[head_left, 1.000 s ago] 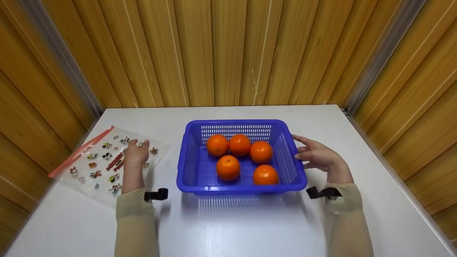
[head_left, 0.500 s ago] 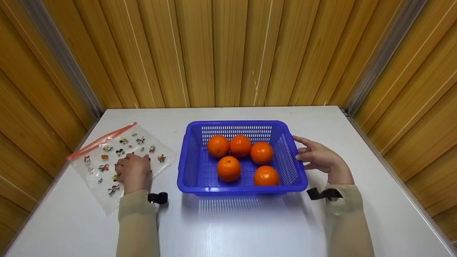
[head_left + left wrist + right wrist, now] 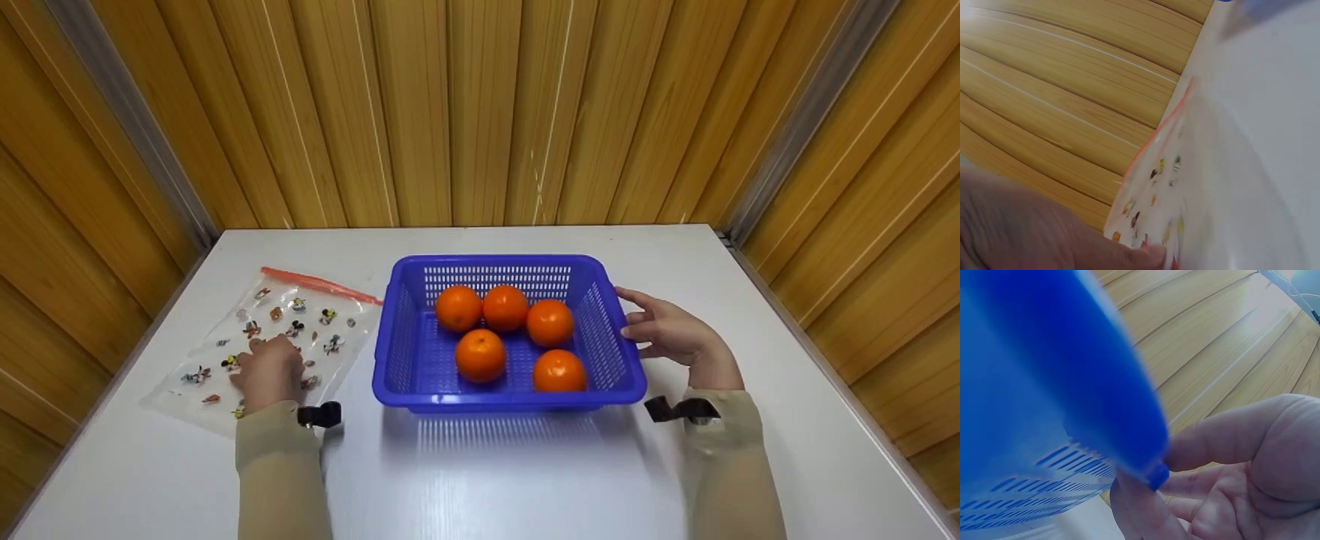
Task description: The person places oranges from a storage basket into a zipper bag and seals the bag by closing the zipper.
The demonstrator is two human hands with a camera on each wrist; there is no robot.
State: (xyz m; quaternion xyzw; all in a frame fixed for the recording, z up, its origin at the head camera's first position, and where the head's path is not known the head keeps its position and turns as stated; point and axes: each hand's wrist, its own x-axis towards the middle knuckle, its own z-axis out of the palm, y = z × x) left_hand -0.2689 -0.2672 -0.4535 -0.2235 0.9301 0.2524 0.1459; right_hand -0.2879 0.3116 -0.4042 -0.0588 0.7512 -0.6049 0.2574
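Bag [image 3: 274,324] has turned beneath your left hand [image 3: 270,372], hold undeterminable; apparently light, limp, best taken by the zip [image 3: 322,285] beyond; right hand [image 3: 669,330] pinches basket [image 3: 510,398].

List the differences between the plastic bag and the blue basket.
Look: the plastic bag is clear with a red strip and small colourful figures; the blue basket is one colour, with slotted walls.
Shape: the plastic bag lies flat, while the blue basket stands with raised sides.
Contact: the left hand is on the plastic bag; the right hand holds the blue basket's rim.
Shared: both rest on the white table.
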